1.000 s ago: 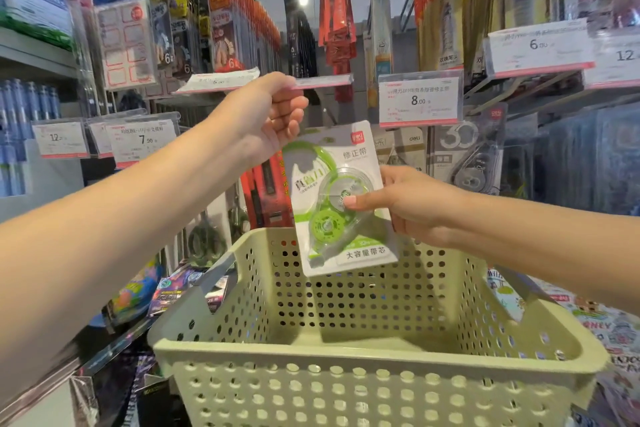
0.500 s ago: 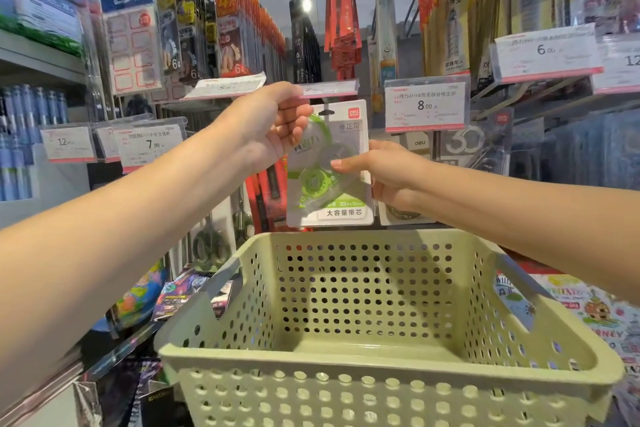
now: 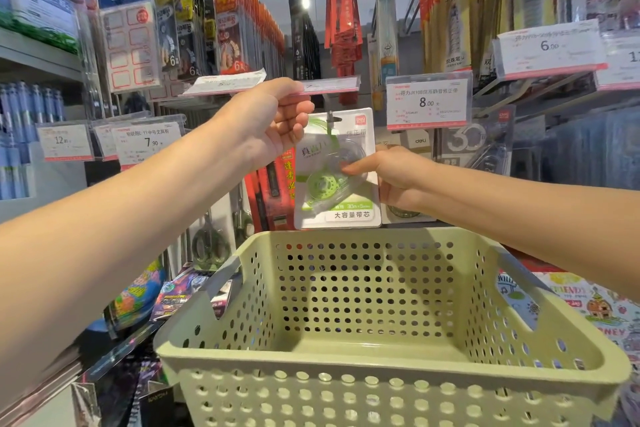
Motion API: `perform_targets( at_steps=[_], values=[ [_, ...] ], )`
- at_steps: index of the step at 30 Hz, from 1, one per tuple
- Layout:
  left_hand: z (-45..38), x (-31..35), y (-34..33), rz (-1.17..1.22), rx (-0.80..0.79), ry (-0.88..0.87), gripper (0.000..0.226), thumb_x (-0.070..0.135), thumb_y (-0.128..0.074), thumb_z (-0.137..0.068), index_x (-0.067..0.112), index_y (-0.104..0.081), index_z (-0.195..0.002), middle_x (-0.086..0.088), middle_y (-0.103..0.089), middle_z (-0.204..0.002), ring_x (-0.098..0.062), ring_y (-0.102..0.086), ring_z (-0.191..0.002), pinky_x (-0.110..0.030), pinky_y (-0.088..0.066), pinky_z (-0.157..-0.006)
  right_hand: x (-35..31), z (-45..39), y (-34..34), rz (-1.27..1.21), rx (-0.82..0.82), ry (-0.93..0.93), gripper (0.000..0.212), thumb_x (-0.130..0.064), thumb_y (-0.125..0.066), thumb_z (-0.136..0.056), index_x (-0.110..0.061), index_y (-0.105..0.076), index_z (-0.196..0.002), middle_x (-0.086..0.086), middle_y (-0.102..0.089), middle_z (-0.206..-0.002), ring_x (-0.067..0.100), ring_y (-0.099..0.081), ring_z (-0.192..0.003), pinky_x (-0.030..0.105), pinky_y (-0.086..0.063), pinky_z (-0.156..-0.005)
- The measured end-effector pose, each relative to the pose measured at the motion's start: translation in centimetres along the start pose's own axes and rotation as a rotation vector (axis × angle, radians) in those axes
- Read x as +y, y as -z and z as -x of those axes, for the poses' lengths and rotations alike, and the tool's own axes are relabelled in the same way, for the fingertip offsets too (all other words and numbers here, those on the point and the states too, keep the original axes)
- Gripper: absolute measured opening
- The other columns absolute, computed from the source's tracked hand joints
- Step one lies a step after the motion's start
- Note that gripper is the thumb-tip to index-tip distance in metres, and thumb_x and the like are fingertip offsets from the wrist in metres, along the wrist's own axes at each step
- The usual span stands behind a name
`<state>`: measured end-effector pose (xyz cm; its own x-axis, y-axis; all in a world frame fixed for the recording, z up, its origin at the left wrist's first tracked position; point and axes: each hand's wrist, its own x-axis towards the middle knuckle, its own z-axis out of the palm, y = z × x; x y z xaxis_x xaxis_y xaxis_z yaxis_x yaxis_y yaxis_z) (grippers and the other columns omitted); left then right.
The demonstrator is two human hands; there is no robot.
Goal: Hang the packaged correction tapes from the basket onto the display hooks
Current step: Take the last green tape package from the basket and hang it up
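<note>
My left hand [image 3: 273,121] lifts the price tag [image 3: 329,85]; my right hand [image 3: 391,177] pinches the correction tape pack [image 3: 334,170], so I slide its slot squarely onto the hook [image 3: 331,116].

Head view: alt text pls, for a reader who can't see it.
The right hand holds a green correction tape pack up at a display hook while the left hand lifts the price tag above it. Below sits a perforated green basket, no packs visible inside.

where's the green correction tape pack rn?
Head view, centre: the correction tape pack is at the display hook, pinched by the right hand, just above the basket, under the left hand.
</note>
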<state>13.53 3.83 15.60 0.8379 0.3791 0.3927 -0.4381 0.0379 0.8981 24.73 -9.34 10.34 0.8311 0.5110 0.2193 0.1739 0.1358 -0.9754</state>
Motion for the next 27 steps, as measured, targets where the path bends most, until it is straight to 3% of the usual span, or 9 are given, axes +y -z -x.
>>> perform_targets(
  at_steps=[4, 10, 12, 15, 16, 18, 19, 23, 27],
  values=[
    [0.0, -0.1, 0.0, -0.006, 0.001, -0.001, 0.021, 0.015, -0.059, -0.087, 0.009, -0.058, -0.067, 0.002, -0.059, -0.044, -0.007, -0.05, -0.037, -0.015, -0.043, -0.041, 0.6, -1.3, 0.5, 0.063, 0.061, -0.002, 0.051, -0.005, -0.074, -0.074, -0.003, -0.055, -0.121, 0.011, -0.065, -0.122, 0.026, -0.065, -0.107, 0.033, -0.055, -0.087],
    [0.1, -0.2, 0.1, -0.003, -0.003, 0.011, 0.02, 0.016, -0.058, -0.088, 0.009, -0.059, -0.069, 0.002, -0.059, -0.045, -0.007, -0.051, -0.038, -0.015, -0.044, -0.041, 1.2, -3.2, 0.8, 0.126, 0.088, 0.017, 0.074, -0.016, -0.078, -0.07, -0.004, -0.044, -0.135, 0.007, -0.046, -0.144, 0.024, -0.039, -0.135, 0.035, -0.033, -0.11],
    [0.1, -0.2, 0.2, -0.003, -0.001, 0.013, 0.02, 0.016, -0.059, -0.088, 0.009, -0.059, -0.069, 0.002, -0.06, -0.046, -0.007, -0.051, -0.039, -0.016, -0.044, -0.04, 1.4, -3.8, 0.7, 0.113, 0.058, 0.005, 0.085, -0.018, -0.084, -0.058, -0.005, -0.046, -0.133, 0.008, -0.048, -0.143, 0.024, -0.041, -0.135, 0.037, -0.033, -0.112],
    [0.1, -0.2, 0.2, -0.002, 0.002, 0.013, 0.019, 0.016, -0.059, -0.088, 0.009, -0.06, -0.07, 0.001, -0.06, -0.047, -0.007, -0.051, -0.039, -0.016, -0.044, -0.04, 1.7, -5.2, 0.9, 0.147, 0.025, -0.025, 0.127, -0.027, -0.095, -0.026, -0.007, -0.039, -0.138, 0.009, -0.045, -0.145, 0.027, -0.04, -0.136, 0.041, -0.032, -0.113],
    [0.1, -0.3, 0.2, -0.003, 0.0, 0.013, 0.019, 0.016, -0.059, -0.088, 0.009, -0.06, -0.07, 0.001, -0.06, -0.047, -0.006, -0.051, -0.039, -0.015, -0.044, -0.04, 1.6, -4.9, 0.6, 0.158, 0.025, -0.027, 0.127, -0.027, -0.095, -0.033, -0.006, -0.032, -0.142, 0.008, -0.039, -0.149, 0.026, -0.035, -0.138, 0.041, -0.028, -0.115],
    [0.1, -0.3, 0.2, -0.003, -0.007, 0.01, 0.019, 0.016, -0.059, -0.088, 0.009, -0.059, -0.07, 0.002, -0.059, -0.046, -0.006, -0.051, -0.038, -0.015, -0.043, -0.04, 1.4, -4.7, 0.3, 0.177, 0.061, -0.04, 0.1, -0.02, -0.081, -0.067, -0.005, -0.022, -0.147, 0.008, -0.028, -0.155, 0.026, -0.025, -0.143, 0.039, -0.022, -0.117],
    [0.0, -0.4, 0.2, -0.001, -0.011, 0.011, 0.019, 0.016, -0.059, -0.088, 0.009, -0.059, -0.07, 0.002, -0.059, -0.046, -0.006, -0.051, -0.038, -0.015, -0.043, -0.04, 1.5, -4.9, 0.3, 0.188, 0.095, -0.039, 0.091, -0.018, -0.075, -0.075, -0.005, -0.021, -0.147, 0.008, -0.025, -0.156, 0.026, -0.024, -0.143, 0.038, -0.021, -0.117],
    [-0.3, -0.5, 0.5, 0.01, -0.031, 0.018, 0.018, 0.016, -0.059, -0.088, 0.009, -0.058, -0.072, 0.001, -0.06, -0.046, -0.007, -0.052, -0.037, -0.015, -0.043, -0.039, 1.8, -6.0, 0.8, 0.246, 0.159, -0.054, 0.079, -0.017, -0.072, -0.079, -0.003, -0.029, -0.143, 0.011, -0.032, -0.153, 0.028, -0.026, -0.142, 0.04, -0.023, -0.113],
    [-0.4, -0.6, 0.6, 0.012, -0.035, 0.023, 0.018, 0.017, -0.059, -0.088, 0.009, -0.059, -0.072, 0.001, -0.06, -0.047, -0.007, -0.052, -0.039, -0.015, -0.043, -0.039, 2.1, -6.3, 0.5, 0.292, 0.164, -0.05, 0.08, -0.017, -0.076, -0.074, -0.004, -0.034, -0.141, 0.012, -0.038, -0.15, 0.029, -0.03, -0.14, 0.04, -0.026, -0.111]
  ],
)
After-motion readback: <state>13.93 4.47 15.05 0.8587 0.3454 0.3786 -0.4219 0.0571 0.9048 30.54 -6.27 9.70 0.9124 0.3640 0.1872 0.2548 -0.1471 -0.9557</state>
